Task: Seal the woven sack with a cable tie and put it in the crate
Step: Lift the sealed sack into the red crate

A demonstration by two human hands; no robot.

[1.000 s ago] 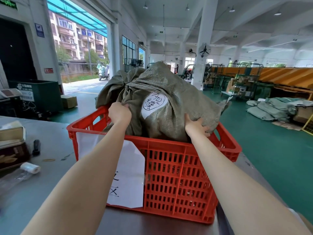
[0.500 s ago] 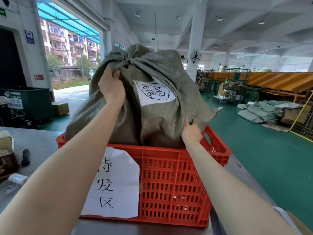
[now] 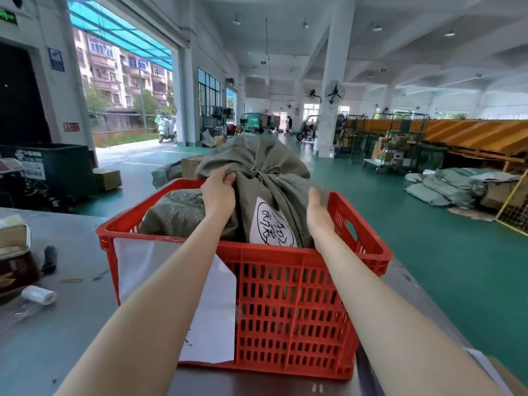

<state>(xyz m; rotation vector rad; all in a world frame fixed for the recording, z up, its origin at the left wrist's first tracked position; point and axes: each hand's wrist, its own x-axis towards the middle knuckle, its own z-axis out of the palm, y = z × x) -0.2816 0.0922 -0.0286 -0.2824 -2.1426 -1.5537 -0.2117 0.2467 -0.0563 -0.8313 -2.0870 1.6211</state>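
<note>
Grey-green woven sack (image 3: 268, 181) sits inside the red plastic crate (image 3: 297, 310), its gathered neck bunched up above the rim and leaning toward the far side. A white label (image 3: 270, 224) with black handwriting faces the camera on the sack's near side, partly sunk below the crate's front wall. No tie can be made out at the neck, where the folds hide it.

Of the two hands, the left hand (image 3: 218, 192) is curled closed, pinching a fold of the sack fabric just left of the gathered neck. The right hand (image 3: 317, 212) is flat and open, fingers straight, its palm pressed against the sack's right flank just inside the crate's right wall; it grips nothing.

A white paper sheet (image 3: 211, 315) hangs on the crate's front left, mostly covered by the left forearm. The crate stands on a grey bench (image 3: 71, 324). Near the bench's left edge lie a small roll of clear film (image 3: 40, 294) and a dark marker-like object (image 3: 50, 258), well apart from the crate. More grey sacks (image 3: 445, 184) are piled on the green floor (image 3: 443, 252) to the right.
</note>
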